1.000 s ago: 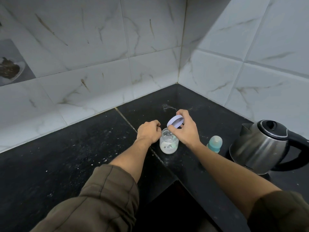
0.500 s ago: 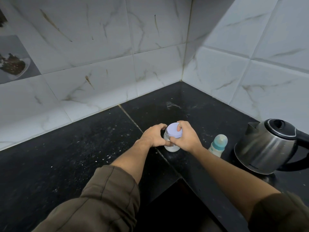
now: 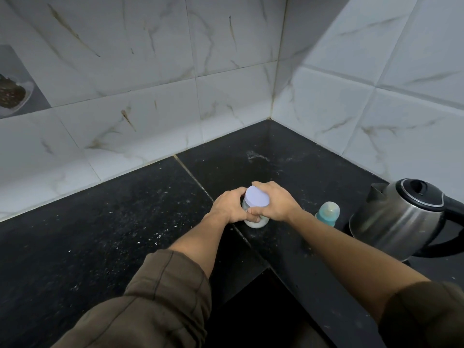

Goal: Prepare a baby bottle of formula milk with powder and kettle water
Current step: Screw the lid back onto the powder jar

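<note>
A small clear jar (image 3: 256,222) with white powder stands on the black counter (image 3: 125,222) near the corner. Its pale lilac lid (image 3: 256,196) sits on top of the jar. My left hand (image 3: 229,205) wraps the jar's body from the left. My right hand (image 3: 275,202) grips the lid's rim from the right, thumb at the front. A baby bottle (image 3: 327,213) with a teal collar and a clear cap stands just right of my right hand. A steel kettle (image 3: 399,219) with a black lid and handle stands further right.
White marble-look tiled walls (image 3: 175,109) meet at the corner behind the counter. White powder specks lie scattered on the counter. The counter edge drops to a dark gap (image 3: 263,310) between my forearms. A picture tile (image 3: 12,94) shows at the far left.
The lid was lifted and tilted beside the open jar one second ago. My right hand has brought it down onto the jar, and both hands now close around jar and lid.
</note>
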